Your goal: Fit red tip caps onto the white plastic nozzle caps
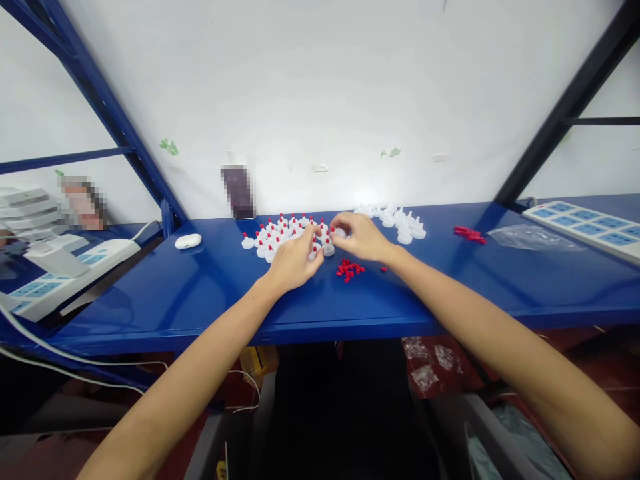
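Head view: red-tipped white pieces [281, 233] beside and between both hands [295, 261] [366, 239]

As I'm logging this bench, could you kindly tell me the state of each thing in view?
White pieces on the left, red-capped, upright
White pieces at back right, uncapped
Near red caps, loose
Far red caps, loose
White case, closed
Clear plastic bag, crumpled
Right hand, closed on a white piece
Left hand, thumb and forefinger apart

- On the table [200, 293]: capped nozzles [280, 235], left of centre; earphone case [189, 241], to their left; phone [239, 190], behind.
- Uncapped nozzles [403, 224]: rear, right of centre.
- Loose caps [347, 269]: in front, between nozzle groups.
- Farther right: second cap pile [470, 235], then plastic bag [535, 237].
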`<state>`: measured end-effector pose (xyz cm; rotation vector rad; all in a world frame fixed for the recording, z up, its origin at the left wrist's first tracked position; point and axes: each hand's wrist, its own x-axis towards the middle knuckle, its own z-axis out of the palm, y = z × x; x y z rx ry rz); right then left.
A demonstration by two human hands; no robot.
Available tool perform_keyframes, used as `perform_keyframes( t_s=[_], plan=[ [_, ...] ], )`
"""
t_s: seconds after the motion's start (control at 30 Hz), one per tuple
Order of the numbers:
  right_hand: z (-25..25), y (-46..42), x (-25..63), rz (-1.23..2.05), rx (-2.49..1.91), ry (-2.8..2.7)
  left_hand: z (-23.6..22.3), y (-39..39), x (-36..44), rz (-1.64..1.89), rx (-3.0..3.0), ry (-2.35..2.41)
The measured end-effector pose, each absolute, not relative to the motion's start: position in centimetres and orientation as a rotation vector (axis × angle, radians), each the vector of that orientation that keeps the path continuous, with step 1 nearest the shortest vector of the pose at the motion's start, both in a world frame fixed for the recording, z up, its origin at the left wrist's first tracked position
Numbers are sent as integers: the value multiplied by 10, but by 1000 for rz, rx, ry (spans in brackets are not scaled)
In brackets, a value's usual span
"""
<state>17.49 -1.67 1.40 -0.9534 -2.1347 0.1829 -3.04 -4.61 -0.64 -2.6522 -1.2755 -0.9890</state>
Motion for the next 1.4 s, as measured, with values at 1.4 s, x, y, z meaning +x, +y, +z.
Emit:
perform_keyframes(
  t_s=[1.4],
  plan=[
    [-13, 32, 197, 390, -1567, -1942, -13, -37, -29, -463, -2964, -1104]
  ],
)
